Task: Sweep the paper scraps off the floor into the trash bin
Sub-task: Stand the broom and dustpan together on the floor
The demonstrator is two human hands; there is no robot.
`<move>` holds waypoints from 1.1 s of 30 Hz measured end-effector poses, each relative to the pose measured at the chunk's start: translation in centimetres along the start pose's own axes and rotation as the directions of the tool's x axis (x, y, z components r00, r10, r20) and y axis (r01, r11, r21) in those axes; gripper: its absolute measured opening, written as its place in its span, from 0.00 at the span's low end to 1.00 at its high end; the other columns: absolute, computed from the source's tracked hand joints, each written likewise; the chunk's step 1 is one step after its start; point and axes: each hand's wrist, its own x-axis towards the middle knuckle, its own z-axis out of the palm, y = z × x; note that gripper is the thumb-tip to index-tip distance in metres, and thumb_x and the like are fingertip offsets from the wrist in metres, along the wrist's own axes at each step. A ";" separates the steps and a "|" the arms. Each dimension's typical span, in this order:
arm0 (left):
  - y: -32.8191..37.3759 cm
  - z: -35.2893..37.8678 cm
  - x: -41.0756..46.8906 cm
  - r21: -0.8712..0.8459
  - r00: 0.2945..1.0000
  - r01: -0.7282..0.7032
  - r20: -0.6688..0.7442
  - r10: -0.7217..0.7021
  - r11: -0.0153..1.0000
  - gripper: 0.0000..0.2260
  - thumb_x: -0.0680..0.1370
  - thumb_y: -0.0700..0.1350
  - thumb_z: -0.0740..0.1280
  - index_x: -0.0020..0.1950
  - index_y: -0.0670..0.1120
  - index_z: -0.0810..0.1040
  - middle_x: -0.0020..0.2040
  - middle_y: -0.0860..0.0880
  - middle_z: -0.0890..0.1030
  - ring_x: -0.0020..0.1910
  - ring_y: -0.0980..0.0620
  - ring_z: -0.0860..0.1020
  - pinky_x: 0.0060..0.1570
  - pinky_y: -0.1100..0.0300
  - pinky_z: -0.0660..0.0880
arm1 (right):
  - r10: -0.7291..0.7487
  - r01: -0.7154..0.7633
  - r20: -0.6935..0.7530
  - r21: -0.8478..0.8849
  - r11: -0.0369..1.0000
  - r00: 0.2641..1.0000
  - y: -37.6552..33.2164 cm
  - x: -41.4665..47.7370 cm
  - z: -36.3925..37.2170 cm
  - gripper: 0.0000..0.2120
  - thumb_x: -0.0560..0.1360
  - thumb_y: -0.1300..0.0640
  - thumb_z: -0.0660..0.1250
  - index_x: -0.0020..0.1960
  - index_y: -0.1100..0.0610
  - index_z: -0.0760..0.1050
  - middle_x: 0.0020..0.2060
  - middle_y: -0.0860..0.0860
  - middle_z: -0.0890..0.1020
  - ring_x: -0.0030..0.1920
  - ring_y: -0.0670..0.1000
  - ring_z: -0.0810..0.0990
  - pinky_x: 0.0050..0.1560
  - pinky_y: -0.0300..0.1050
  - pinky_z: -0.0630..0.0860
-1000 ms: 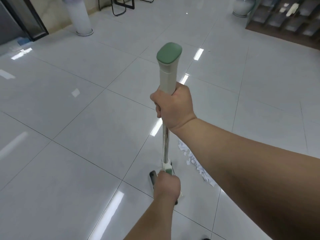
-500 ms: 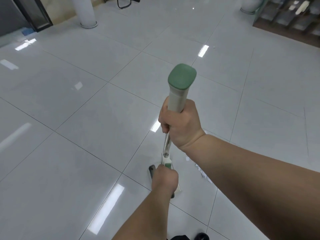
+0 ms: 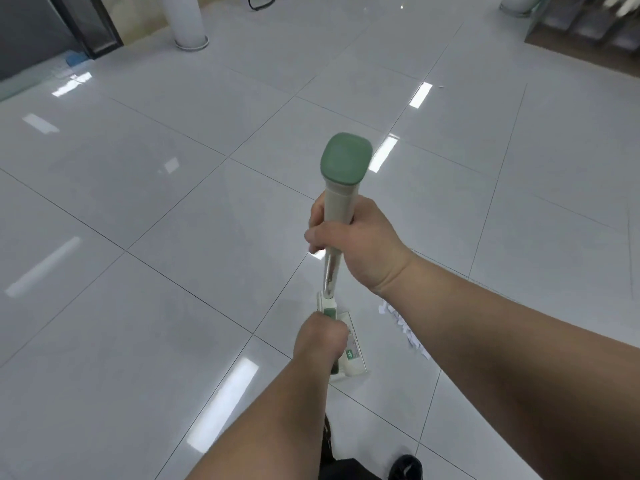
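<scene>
A broom with a green-capped cream handle [image 3: 341, 181] and a metal shaft stands nearly upright in front of me. My right hand [image 3: 360, 247] grips the handle just below the cap. Lower down, my left hand [image 3: 320, 339] grips the shaft near the broom head [image 3: 353, 348], whose pale edge shows to the right of that hand. White paper scraps [image 3: 403, 327] lie on the grey tiled floor just right of the broom head, partly hidden under my right forearm. No trash bin is in view.
Glossy grey floor tiles [image 3: 173, 237] stretch ahead and to the left. A white column [image 3: 187, 22] stands at the back left beside a dark door frame [image 3: 90, 26]. Shelving [image 3: 588, 19] sits at the back right. My dark shoe [image 3: 405, 467] shows at the bottom.
The view has tilted down and the broom handle sits lower in frame. The broom head now shows to the right of my left hand, closer to the scraps. Both hands keep their grip.
</scene>
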 end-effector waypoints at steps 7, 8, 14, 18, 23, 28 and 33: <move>-1.6 -0.3 -2.3 -0.063 0.996 -0.036 -0.083 0.030 0.997 0.19 0.76 0.56 0.68 0.58 0.45 0.68 0.47 0.48 0.79 0.40 0.50 0.80 0.39 0.53 0.79 | 0.267 -0.267 -0.051 0.013 0.964 0.962 2.5 -4.2 -5.1 0.18 0.65 0.52 0.67 0.55 0.50 0.80 0.50 0.53 0.85 0.53 0.51 0.82 0.62 0.52 0.76; -2.0 0.0 -3.2 -0.051 0.995 -0.037 -0.094 0.032 0.998 0.18 0.76 0.55 0.68 0.57 0.46 0.68 0.48 0.47 0.79 0.41 0.49 0.80 0.39 0.53 0.78 | 0.314 -0.316 -0.059 -0.022 0.949 0.948 2.9 -5.0 -6.0 0.17 0.67 0.50 0.68 0.55 0.49 0.80 0.51 0.53 0.85 0.55 0.51 0.82 0.62 0.53 0.76; -2.1 0.4 -8.3 0.034 0.975 -0.078 -0.208 0.083 0.996 0.15 0.77 0.50 0.68 0.56 0.49 0.64 0.50 0.51 0.70 0.45 0.49 0.78 0.34 0.58 0.71 | 0.439 -0.439 -0.026 -0.063 0.896 0.898 5.3 -9.0 -9.9 0.08 0.79 0.53 0.65 0.55 0.54 0.79 0.48 0.55 0.85 0.47 0.52 0.81 0.53 0.50 0.77; -1.7 0.5 -11.3 -0.031 0.960 -0.111 -0.261 0.099 0.993 0.22 0.77 0.51 0.68 0.67 0.45 0.67 0.56 0.47 0.76 0.45 0.50 0.78 0.35 0.58 0.71 | 0.433 -0.428 0.022 -0.117 0.896 0.901 5.6 -11.4 -11.5 0.07 0.78 0.52 0.65 0.53 0.53 0.79 0.50 0.55 0.85 0.45 0.52 0.81 0.47 0.47 0.76; -2.3 1.1 -15.9 -0.188 0.930 -0.134 -0.364 0.058 0.973 0.24 0.78 0.51 0.70 0.70 0.46 0.68 0.63 0.46 0.74 0.45 0.56 0.75 0.36 0.59 0.69 | 0.397 -0.381 0.091 -0.152 0.912 0.913 4.3 -14.4 -12.1 0.07 0.78 0.54 0.64 0.53 0.53 0.78 0.49 0.55 0.85 0.41 0.52 0.81 0.44 0.46 0.76; -5.0 0.6 -20.6 -0.338 0.896 -0.154 -0.443 -0.013 0.928 0.21 0.79 0.53 0.69 0.68 0.47 0.70 0.59 0.47 0.76 0.44 0.51 0.77 0.39 0.58 0.71 | 0.341 -0.306 0.231 -0.171 0.936 0.911 2.5 -16.8 -9.6 0.09 0.77 0.57 0.62 0.53 0.58 0.79 0.42 0.53 0.83 0.38 0.52 0.80 0.42 0.47 0.76; -9.1 -2.8 -23.9 -0.460 0.844 -0.160 -0.523 -0.121 0.873 0.19 0.78 0.53 0.69 0.66 0.49 0.71 0.57 0.48 0.77 0.50 0.48 0.79 0.50 0.52 0.77 | 0.300 -0.273 0.375 -0.126 0.954 0.877 -0.3 -18.0 -3.9 0.09 0.76 0.59 0.63 0.52 0.60 0.79 0.41 0.54 0.82 0.37 0.54 0.79 0.40 0.48 0.74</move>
